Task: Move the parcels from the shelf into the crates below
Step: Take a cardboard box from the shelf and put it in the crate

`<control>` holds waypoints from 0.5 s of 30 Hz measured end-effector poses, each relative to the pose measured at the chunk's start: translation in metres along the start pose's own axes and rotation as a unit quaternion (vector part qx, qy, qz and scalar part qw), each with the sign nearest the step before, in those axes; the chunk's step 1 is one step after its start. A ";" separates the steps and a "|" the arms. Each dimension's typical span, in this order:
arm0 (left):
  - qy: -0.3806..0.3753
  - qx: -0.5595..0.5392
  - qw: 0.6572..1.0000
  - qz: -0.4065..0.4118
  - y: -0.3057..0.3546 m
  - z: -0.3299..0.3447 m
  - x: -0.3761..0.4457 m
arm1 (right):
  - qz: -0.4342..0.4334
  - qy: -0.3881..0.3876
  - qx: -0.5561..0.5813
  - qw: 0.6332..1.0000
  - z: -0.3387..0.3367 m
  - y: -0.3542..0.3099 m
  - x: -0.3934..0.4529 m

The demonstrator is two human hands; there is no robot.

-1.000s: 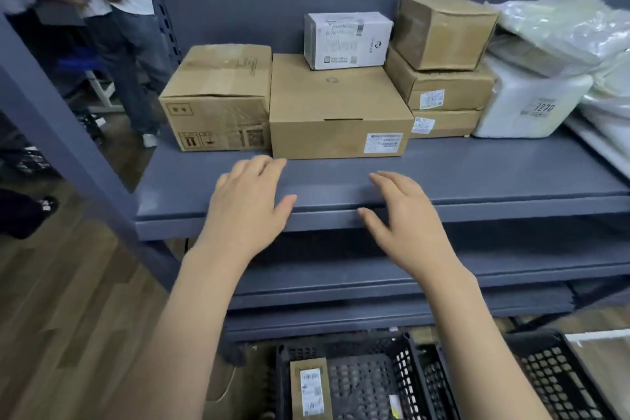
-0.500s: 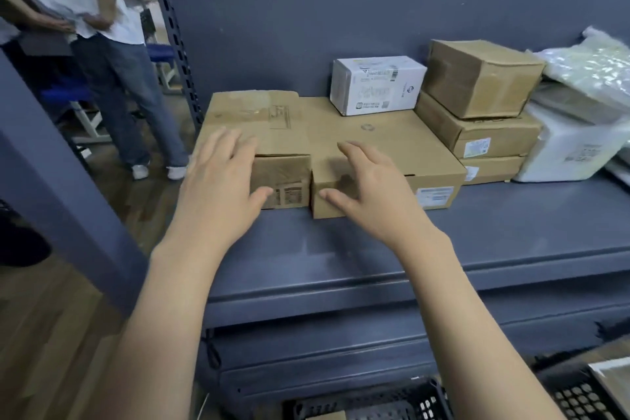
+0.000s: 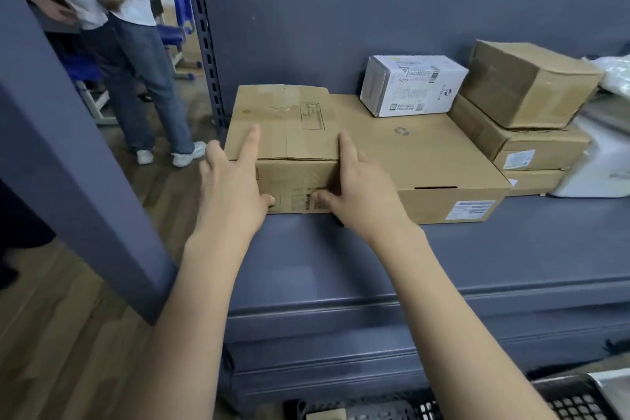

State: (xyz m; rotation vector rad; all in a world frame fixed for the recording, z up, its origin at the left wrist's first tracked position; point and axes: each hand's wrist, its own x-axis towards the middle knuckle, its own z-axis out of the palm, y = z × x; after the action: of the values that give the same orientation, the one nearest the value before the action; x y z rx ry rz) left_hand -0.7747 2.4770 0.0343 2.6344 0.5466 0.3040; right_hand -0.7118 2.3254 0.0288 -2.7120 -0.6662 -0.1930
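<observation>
Both hands on brown box [image 3: 289, 133] at left end of grey shelf [image 3: 477, 249]. Left hand [image 3: 231, 187] wraps box's front-left corner, index finger lying on top, thumb on front face. Right hand [image 3: 361, 187] grips front-right corner, index finger on top, thumb on front face. Flat wide box [image 3: 426, 160] just right of it, touching. White box [image 3: 412, 85] on flat box's back edge. Stack of three brown boxes [image 3: 525, 119] toward right end, white bags [image 3: 606, 160] beyond. Black crates [image 3: 572, 399] below shelf. Person in jeans [image 3: 143, 78] stands beyond shelf's left post.
</observation>
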 end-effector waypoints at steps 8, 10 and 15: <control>0.107 -0.025 0.994 0.006 0.000 -0.005 -0.015 | -0.040 0.124 0.035 0.991 0.002 -0.011 -0.005; 0.145 -0.033 0.989 0.020 0.005 -0.012 -0.023 | -0.045 0.169 0.056 0.983 -0.002 -0.015 -0.009; 0.177 -0.051 0.982 0.052 0.020 -0.027 -0.043 | -0.047 0.219 0.073 0.972 -0.022 -0.015 -0.029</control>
State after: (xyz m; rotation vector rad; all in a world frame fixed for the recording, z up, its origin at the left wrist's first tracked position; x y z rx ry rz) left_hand -0.8142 2.4519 0.0617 2.5240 0.4890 0.8208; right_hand -0.7458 2.3171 0.0479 -2.3817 -0.6423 -0.7124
